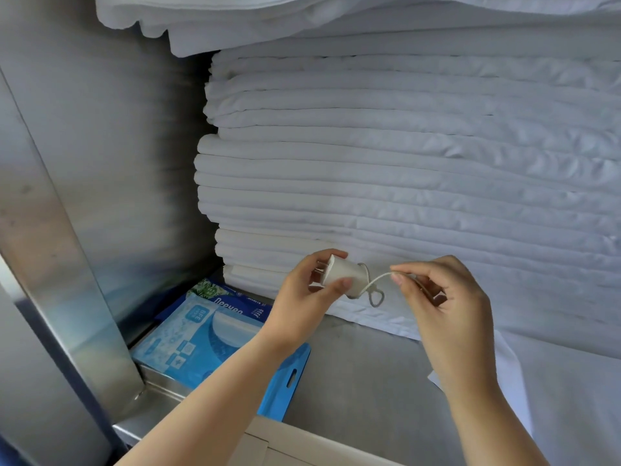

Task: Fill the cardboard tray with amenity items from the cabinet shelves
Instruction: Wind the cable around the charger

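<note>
Low in front of the stack of folded white linen (403, 169), above the metal shelf (369, 375), both hands hold one small item between them. The left hand (302, 297) grips a white plug adapter (339, 275), thumb below and fingers curled over the top. The adapter's long axis runs roughly level from left to right, with the prongs pointing left and the cord (373, 290) leaving its right end. The cord loops once just beside the adapter and then rises to the right hand (447, 307), which pinches it between thumb and forefinger. The other fingers are curled; they may hold more cord or a connector, but that cannot be told. Only a pale strip of the cardboard tray (302, 442) shows at the bottom edge, below the hands and nearer the person, well apart from the adapter, with the left forearm passing over it. I judge that the coming move is down and back toward the body, and the left hand, carrying the heavier part, looks better placed to lead it. Blue packets (201, 331) lie on the shelf to the left, near the left wrist but not touched.
</note>
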A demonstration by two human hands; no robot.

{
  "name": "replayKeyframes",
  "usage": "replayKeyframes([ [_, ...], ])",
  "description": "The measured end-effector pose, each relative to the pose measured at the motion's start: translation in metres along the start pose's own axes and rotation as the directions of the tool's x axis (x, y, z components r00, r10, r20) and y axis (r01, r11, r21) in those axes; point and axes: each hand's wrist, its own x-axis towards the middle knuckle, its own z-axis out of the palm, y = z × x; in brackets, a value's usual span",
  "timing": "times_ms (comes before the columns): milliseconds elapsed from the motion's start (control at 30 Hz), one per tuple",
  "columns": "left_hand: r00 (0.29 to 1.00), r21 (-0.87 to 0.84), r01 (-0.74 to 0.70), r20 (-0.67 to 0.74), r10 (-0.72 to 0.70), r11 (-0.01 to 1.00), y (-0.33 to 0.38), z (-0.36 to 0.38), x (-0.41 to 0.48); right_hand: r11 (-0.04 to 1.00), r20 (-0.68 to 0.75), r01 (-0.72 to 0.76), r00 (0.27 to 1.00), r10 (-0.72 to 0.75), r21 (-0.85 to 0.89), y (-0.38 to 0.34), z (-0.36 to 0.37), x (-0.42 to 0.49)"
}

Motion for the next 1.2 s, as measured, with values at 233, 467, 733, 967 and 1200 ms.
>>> replayKeyframes([
  [233, 0.976, -0.104, 0.096, 0.204, -0.073, 0.990, 0.006, -0.001, -0.002, 0.997, -0.122, -0.030, 0.992, 0.039, 0.074, -0.005, -0.001, -0.001],
  [467, 0.930, -0.116, 0.147, 0.354, -0.097, 0.982, 0.006, -0.006, -0.004, 0.970, -0.054, -0.179, 0.980, 0.190, 0.166, -0.001, -0.001, 0.000],
  [733, 0.905, -0.355, 0.251, 0.417, -0.087, 0.900, 0.009, -0.005, -0.002, 0.940, 0.038, -0.287, 0.958, 0.285, 0.185, 0.002, -0.002, 0.002],
  [967, 0.876, -0.490, 0.282, 0.482, -0.013, 0.825, 0.004, -0.007, -0.001, 0.900, 0.176, -0.399, 0.912, 0.371, 0.173, 0.005, 0.000, 0.004],
  [1200, 0.919, -0.547, 0.288, 0.388, -0.067, 0.786, 0.002, -0.006, 0.001, 0.841, 0.376, -0.526, 0.810, 0.449, 0.129, 0.003, 0.006, 0.000],
])
